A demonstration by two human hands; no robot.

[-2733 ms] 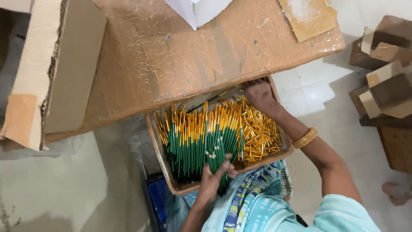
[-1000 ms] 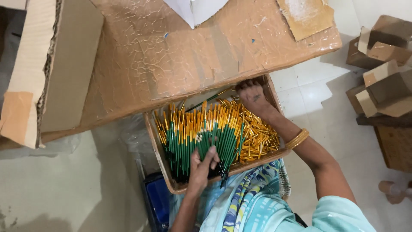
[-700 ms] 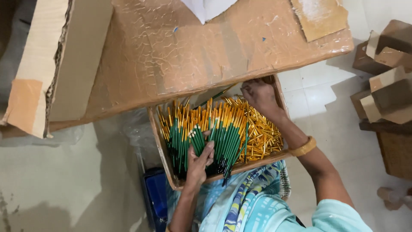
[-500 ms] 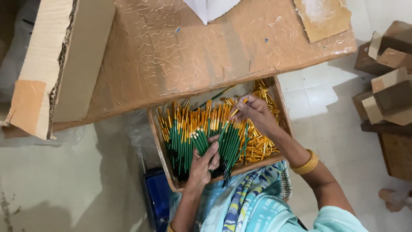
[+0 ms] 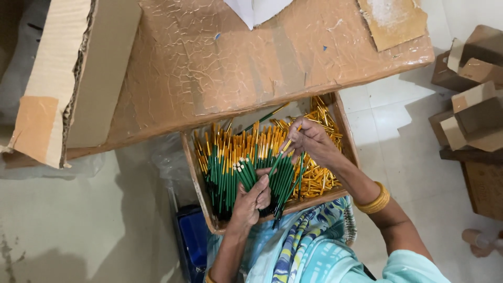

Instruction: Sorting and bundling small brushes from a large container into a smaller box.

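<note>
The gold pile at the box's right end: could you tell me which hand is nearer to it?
Right. The right hand rests over the gold pile, pinching a brush. The left hand is farther left, gripping green brushes.

A brown counter (image 5: 220, 68) carries a cardboard box (image 5: 73, 78), white paper (image 5: 254, 8) and a cardboard scrap (image 5: 390, 18). More cardboard pieces (image 5: 471, 105) lie on the tiled floor (image 5: 398, 126).
</note>
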